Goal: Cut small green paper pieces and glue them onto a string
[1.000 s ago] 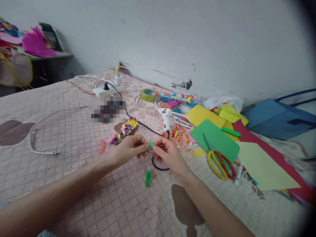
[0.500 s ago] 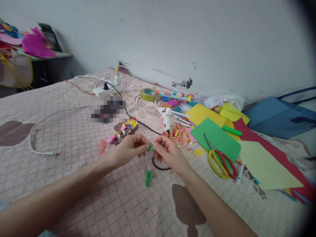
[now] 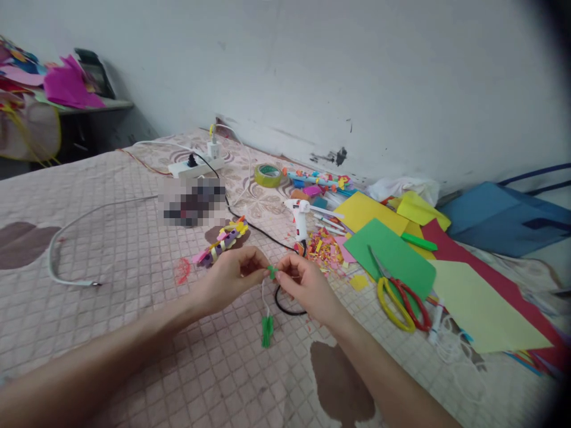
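Observation:
Between my two hands is a small green paper piece (image 3: 272, 271), pinched from both sides. My left hand (image 3: 238, 276) has thumb and forefinger closed on its left edge. On the right edge, the fingertips of my right hand (image 3: 306, 285) are closed as well. From below the piece a thin white string (image 3: 264, 297) hangs down to a green paper tassel (image 3: 267, 331) over the quilted cover. Behind my left hand lies a purple tube (image 3: 223, 244) decorated with yellow and pink paper shapes. A white glue gun (image 3: 300, 220) is beyond my right hand.
Scissors with yellow and red handles (image 3: 401, 303) rest on a green sheet (image 3: 390, 252) at the right. Paper scraps (image 3: 328, 249) lie by the glue gun. Farther back are a tape roll (image 3: 267, 175) and a white power strip (image 3: 196, 167). A black cord (image 3: 263, 227) runs behind my hands.
The green piece has turned a little between my fingertips and looks narrower. Both hands and the hanging tassel sit slightly lower in view, as does the whole scene.

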A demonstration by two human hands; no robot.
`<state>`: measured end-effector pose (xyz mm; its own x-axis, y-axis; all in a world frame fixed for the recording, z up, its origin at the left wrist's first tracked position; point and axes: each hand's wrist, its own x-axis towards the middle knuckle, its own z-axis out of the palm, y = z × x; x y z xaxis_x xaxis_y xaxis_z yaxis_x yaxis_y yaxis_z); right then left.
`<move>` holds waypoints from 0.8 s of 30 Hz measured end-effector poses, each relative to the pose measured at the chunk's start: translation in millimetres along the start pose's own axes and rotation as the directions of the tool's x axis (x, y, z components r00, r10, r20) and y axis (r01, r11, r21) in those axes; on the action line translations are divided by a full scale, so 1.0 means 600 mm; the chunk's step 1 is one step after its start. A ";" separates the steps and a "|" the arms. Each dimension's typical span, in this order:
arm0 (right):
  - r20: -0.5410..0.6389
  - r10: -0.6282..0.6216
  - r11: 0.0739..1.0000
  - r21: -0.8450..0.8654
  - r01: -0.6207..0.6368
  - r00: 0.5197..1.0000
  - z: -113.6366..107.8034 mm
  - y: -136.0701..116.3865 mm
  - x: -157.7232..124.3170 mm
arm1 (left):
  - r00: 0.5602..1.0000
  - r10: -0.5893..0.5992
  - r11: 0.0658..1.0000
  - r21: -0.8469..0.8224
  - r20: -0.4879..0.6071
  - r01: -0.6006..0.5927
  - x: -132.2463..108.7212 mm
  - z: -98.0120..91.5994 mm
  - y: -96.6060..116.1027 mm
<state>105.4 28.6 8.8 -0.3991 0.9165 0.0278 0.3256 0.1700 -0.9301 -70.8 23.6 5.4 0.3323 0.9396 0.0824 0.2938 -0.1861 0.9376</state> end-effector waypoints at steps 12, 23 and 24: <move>-0.413 -0.208 0.788 -0.608 -0.098 0.887 -0.126 0.066 0.098 | 0.978 0.099 0.995 0.051 -0.184 -0.091 0.001 -0.004 -0.007; -0.413 -0.185 0.828 -0.555 -0.085 0.892 -0.110 0.061 0.176 | 0.769 0.519 0.855 0.215 -0.373 -0.472 -0.003 -0.009 -0.004; -0.411 -0.185 0.847 -0.527 -0.067 0.893 -0.114 0.056 0.162 | 0.733 0.550 0.835 0.242 -0.401 -0.495 -0.003 -0.011 -0.003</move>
<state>136.3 147.9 5.6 -0.0645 0.9354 0.3477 0.7544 0.2737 -0.5966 -78.0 24.2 5.9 0.0462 0.7011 0.7116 0.2973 -0.6897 0.6602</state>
